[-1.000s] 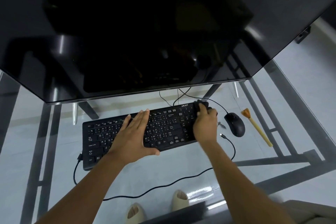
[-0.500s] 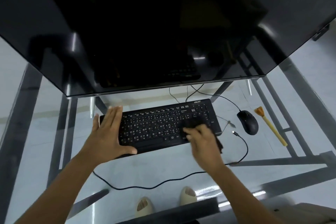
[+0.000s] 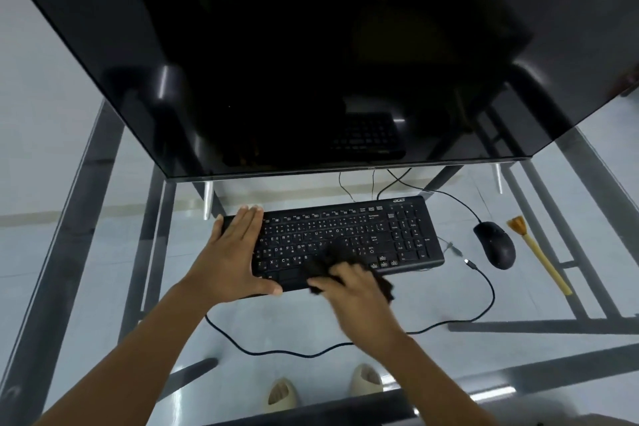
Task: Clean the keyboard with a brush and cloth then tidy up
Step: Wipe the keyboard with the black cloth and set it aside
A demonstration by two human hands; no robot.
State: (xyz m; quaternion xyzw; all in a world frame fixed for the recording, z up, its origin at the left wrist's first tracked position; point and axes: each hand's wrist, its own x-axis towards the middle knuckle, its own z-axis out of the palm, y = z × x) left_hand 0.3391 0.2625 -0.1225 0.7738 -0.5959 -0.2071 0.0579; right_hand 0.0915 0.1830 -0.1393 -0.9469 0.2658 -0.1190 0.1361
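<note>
A black keyboard (image 3: 380, 228) lies on the glass desk in front of the monitor. My left hand (image 3: 231, 252) rests flat on the keyboard's left end, fingers together, thumb along its front edge. My right hand (image 3: 356, 290) presses a black cloth (image 3: 321, 266) onto the lower middle keys near the front edge; the hand is blurred. Part of the cloth sticks out to the right of the hand. A brush (image 3: 539, 256) with a pale wooden handle and orange bristles lies on the glass at the right, beyond the mouse.
A black mouse (image 3: 494, 244) sits right of the keyboard. A large dark monitor (image 3: 311, 62) overhangs the back of the desk. A black cable (image 3: 345, 346) loops across the glass (image 3: 103, 252) in front of the keyboard. Feet in sandals show through the glass.
My right hand with the cloth has swept from the keyboard's far right corner leftward to the lower middle keys. My left hand has slid from the middle to the left end.
</note>
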